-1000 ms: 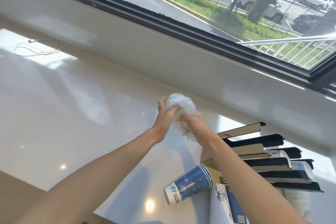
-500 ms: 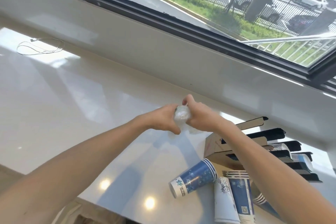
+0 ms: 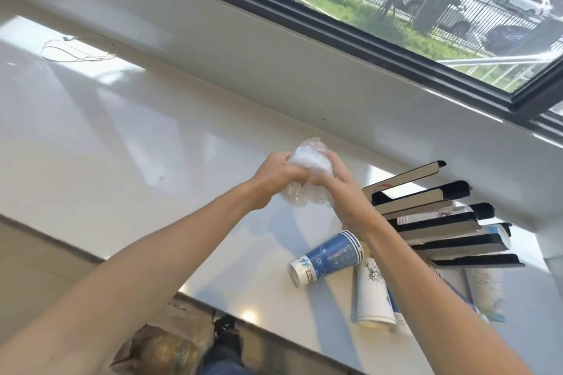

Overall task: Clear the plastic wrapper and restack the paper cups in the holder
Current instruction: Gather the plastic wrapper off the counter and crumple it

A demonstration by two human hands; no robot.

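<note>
Left hand: the left hand (image 3: 275,179) is curled tight around the left side of the plastic wrapper (image 3: 307,175), fingers wrapped over it, held up above the countertop (image 3: 122,143).
Right hand: the right hand (image 3: 341,192) is closed on the wrapper's right side, thumb pressed into the crumpled film — both hands squeeze the same wad between them.
Plastic wrapper: clear, crinkled, bunched into a ball; part bulges above the fingers and part hangs below them. It touches nothing but the hands.
Blue paper cup (image 3: 327,257): lies on its side on the countertop, white base toward the near left, rim toward the holder.
White paper cups (image 3: 373,295): a nested stack lying on the countertop just right of the blue cup, partly behind the right forearm.
Cup holder (image 3: 441,222): a cardboard rack of black and tan slats, standing near the wall, beside the cups — more cups show behind it, blurred.
White cable (image 3: 76,50): coiled far left on the countertop, well apart.
Window (image 3: 396,9): above the sill, cars and grass outside.
</note>
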